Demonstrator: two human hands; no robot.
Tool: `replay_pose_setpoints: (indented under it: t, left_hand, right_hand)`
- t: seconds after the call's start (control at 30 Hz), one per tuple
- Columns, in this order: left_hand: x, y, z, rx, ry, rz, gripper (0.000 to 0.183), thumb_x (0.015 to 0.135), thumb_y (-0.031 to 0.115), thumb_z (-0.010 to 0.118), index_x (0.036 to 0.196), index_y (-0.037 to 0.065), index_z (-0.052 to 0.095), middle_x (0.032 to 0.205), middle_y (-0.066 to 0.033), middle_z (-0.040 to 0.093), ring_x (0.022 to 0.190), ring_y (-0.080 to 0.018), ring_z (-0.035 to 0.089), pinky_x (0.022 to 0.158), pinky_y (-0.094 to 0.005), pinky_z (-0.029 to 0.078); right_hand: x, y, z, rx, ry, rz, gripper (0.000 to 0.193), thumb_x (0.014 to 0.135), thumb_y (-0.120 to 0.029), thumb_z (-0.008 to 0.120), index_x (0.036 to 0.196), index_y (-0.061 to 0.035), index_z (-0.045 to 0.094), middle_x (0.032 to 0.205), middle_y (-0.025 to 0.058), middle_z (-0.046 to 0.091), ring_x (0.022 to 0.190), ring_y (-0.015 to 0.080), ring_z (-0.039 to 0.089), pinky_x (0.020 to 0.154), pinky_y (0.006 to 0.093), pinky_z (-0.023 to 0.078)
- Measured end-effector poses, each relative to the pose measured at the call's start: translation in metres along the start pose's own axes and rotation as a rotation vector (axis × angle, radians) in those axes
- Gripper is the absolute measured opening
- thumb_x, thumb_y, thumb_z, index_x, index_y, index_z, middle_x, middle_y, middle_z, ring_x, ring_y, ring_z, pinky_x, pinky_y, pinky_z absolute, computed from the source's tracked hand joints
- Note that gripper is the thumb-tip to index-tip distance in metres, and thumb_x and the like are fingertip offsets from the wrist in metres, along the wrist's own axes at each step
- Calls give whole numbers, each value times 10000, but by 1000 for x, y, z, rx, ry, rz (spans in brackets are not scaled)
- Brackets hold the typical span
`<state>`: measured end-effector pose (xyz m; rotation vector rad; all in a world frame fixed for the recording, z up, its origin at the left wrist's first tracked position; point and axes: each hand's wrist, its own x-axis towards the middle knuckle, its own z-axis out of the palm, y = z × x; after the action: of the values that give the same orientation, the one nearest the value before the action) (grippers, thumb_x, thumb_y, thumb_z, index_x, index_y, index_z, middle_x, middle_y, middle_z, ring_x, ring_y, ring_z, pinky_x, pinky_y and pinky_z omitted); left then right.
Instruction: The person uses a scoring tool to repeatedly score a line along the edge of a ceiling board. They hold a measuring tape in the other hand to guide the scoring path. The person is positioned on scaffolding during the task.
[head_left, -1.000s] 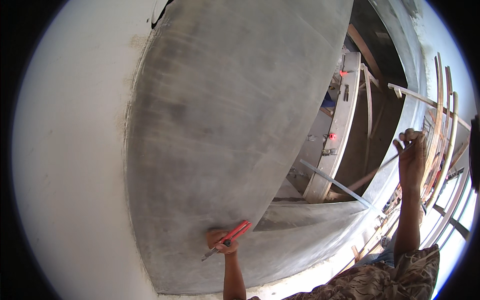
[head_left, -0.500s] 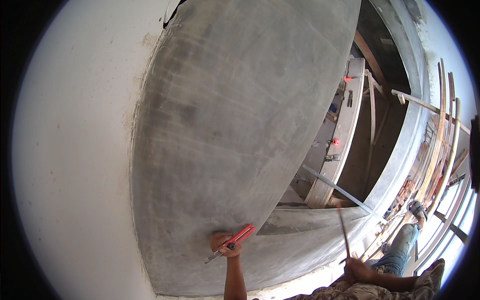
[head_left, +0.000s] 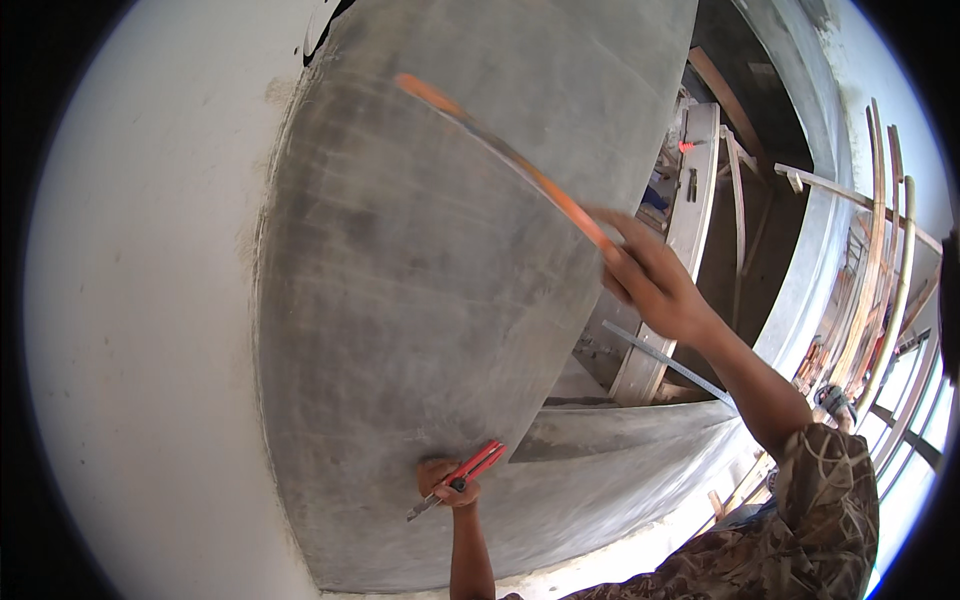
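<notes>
My left hand (head_left: 435, 478) rests by the lower part of a smooth grey cement surface (head_left: 430, 320), its fingers closed around a red utility knife (head_left: 482, 462). The knife's blade end points down and to the left. Raised near the surface's right edge, my right hand (head_left: 655, 285) grips one end of a long, thin orange strip (head_left: 520, 165). The strip slants up and left across the grey surface, blurred by motion; its material is unclear.
A white wall (head_left: 150, 300) borders the grey surface on the left. Through an opening at right, a plank (head_left: 700, 210) bears pliers (head_left: 692, 184) and a small red object (head_left: 688, 147). A metal straightedge (head_left: 680, 368) crosses the opening. Wooden poles (head_left: 878, 240) stand at far right.
My right hand has swung up and left from the lower right, bringing the strip over the grey surface. My left hand keeps the utility knife in nearly the same place.
</notes>
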<state>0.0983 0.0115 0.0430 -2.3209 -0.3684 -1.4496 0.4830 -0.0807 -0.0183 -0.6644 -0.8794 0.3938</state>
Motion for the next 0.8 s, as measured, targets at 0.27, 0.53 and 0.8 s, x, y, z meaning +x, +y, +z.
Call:
replay_pose_setpoints:
  t: [0.27, 0.53, 0.8]
  left_hand:
    - [-4, -2, -7, -1, 12, -46, 591, 996, 483, 289, 601, 83, 471, 553, -52, 469, 505, -185, 443, 485, -330, 311]
    - [-3, -1, -10, 16, -2, -40, 589, 991, 482, 296, 595, 83, 470, 562, -54, 483, 497, -188, 446, 484, -333, 315]
    - [-3, -4, -15, 178, -49, 85, 575, 993, 473, 299, 621, 73, 479, 575, -67, 492, 516, -197, 466, 486, -336, 323]
  right_hand:
    - [110, -7, 43, 3, -16, -288, 428, 1007, -163, 427, 1431, -117, 461, 1304, 138, 595, 1068, 261, 597, 931, 357, 449]
    - [155, -52, 74, -57, -13, -286, 457, 945, -77, 426, 1397, -66, 489, 1256, 181, 601, 1089, 329, 581, 933, 378, 452]
    - [100, -21, 71, 5, -45, -87, 475, 901, -15, 403, 1360, -44, 521, 984, 225, 648, 875, 377, 602, 801, 409, 469]
